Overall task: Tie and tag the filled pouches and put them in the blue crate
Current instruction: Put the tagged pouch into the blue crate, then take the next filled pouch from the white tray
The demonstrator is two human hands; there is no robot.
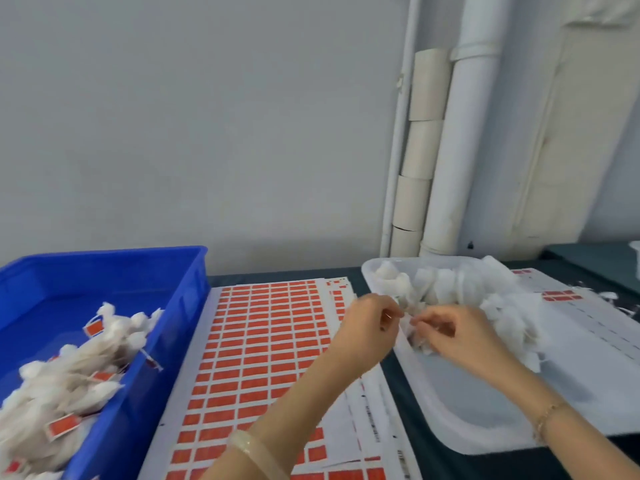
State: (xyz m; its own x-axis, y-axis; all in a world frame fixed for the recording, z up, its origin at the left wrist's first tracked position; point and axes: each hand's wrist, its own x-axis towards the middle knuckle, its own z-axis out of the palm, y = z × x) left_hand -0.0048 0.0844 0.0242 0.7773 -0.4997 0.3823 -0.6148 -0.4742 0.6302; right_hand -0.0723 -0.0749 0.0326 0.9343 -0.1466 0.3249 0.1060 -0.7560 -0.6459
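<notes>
Tray (467,427), white, on dark tabletop (450,467): loose pouches (450,285) heaped along its far side. Over tray's left rim: one pouch (408,322), pinched between left hand (367,327) and right hand (460,337), fingers curled on it. Left of tray: tag sheet (259,358), red labels. Further left of tray: blue crate (104,271), holding tagged pouches (69,375)

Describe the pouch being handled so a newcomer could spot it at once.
Find the white tray on the right of the table, with a heap of white pouches along its far side. The pouch sits at the heap's left end, over the tray's left rim. It alone is pinched between the left hand and the right hand.
</notes>
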